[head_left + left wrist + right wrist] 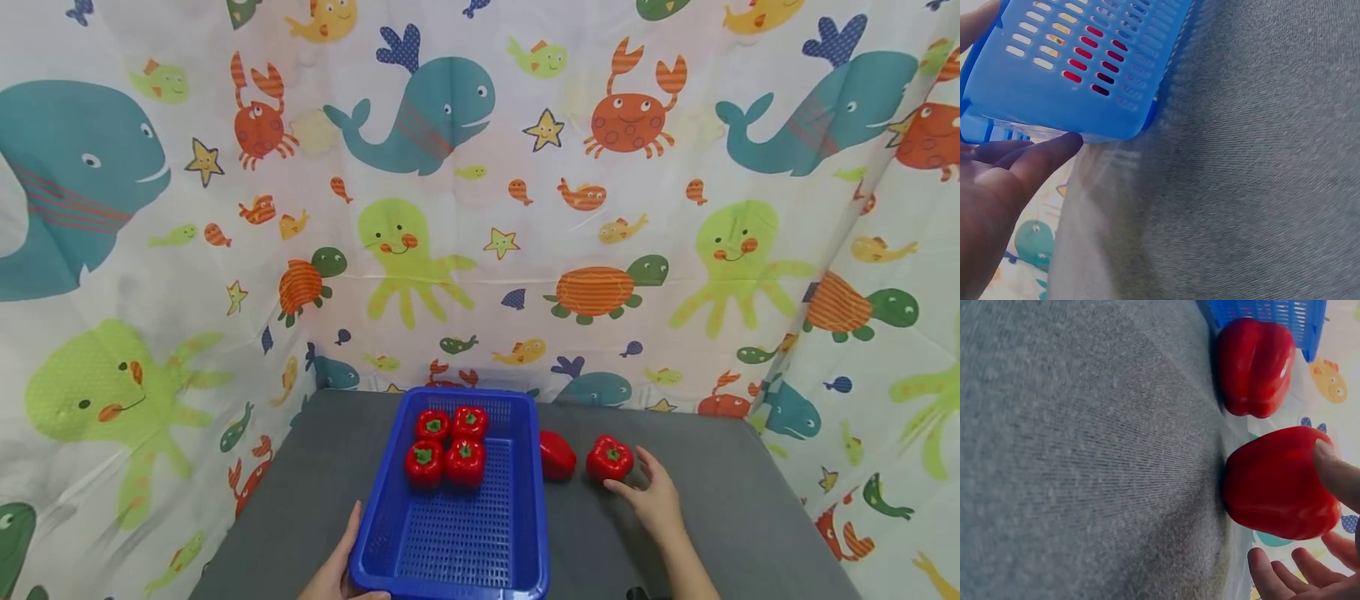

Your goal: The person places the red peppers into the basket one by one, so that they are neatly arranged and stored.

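At the near left corner of the blue plastic basket (450, 550) is my left hand (337, 562). In the left wrist view its straight fingers (1047, 156) lie along one side of the basket, with the thumb by another side. My right hand (656, 500) is at a red bell pepper (610, 458) standing stem up on the grey cloth. Its thumb tip overlaps the pepper in the right wrist view, while the other fingers (1266, 575) are spread beside it. Another red bell pepper (557, 456) lies on its side between that one and the basket.
Several red bell peppers (466, 463) stand stem up in two rows at the basket's far left. Grey cloth (742, 508) covers the table. Behind and at both sides hangs a white curtain (517, 333) with printed sea animals. A small dark object (637, 593) shows at the front edge.
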A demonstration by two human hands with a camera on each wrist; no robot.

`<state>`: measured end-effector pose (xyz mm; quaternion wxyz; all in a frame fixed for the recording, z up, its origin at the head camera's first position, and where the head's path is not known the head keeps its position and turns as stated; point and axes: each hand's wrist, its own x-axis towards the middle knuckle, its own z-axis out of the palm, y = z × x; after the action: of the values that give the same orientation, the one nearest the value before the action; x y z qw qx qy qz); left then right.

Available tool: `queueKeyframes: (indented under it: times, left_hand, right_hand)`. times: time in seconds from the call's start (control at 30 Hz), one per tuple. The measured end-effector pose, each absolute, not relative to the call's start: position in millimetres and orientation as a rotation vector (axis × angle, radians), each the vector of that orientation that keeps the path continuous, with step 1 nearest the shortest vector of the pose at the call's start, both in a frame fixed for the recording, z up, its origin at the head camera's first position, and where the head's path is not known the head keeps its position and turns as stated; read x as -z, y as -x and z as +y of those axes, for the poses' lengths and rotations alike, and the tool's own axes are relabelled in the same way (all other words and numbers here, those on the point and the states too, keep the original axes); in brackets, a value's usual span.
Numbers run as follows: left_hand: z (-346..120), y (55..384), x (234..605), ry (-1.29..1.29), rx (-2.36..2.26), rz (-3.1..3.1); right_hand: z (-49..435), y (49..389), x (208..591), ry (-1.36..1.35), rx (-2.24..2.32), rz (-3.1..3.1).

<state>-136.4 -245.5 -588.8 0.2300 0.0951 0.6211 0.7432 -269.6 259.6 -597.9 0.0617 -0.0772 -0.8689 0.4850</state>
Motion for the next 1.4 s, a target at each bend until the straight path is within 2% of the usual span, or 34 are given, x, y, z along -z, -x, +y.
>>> queueKeyframes:
  times: [0.4, 1.03, 1.23, 1.4]
  left_hand:
    - [-243.4, 137.5, 576.3, -0.183, -1.909, 1.853]
    - [-240.8, 142.0, 577.4, -0.118, -1.912, 1.828]
    - [-240.0, 141.9, 577.8, -0.151, -1.924, 1.818]
    - [-240.5, 142.0, 579.5, -0.150, -1.952, 1.786]
  right_hand:
    - [257.0, 274.5, 599.8, 0.206, -1.469, -2.619]
    - [253.8, 279.6, 603.5, 0.215, -1.447, -2.555]
    - [249.5, 270.0, 590.4, 0.175, -1.444, -2.479]
    - [236.1, 259.2, 564.5, 0.139, -1.450, -2.456]
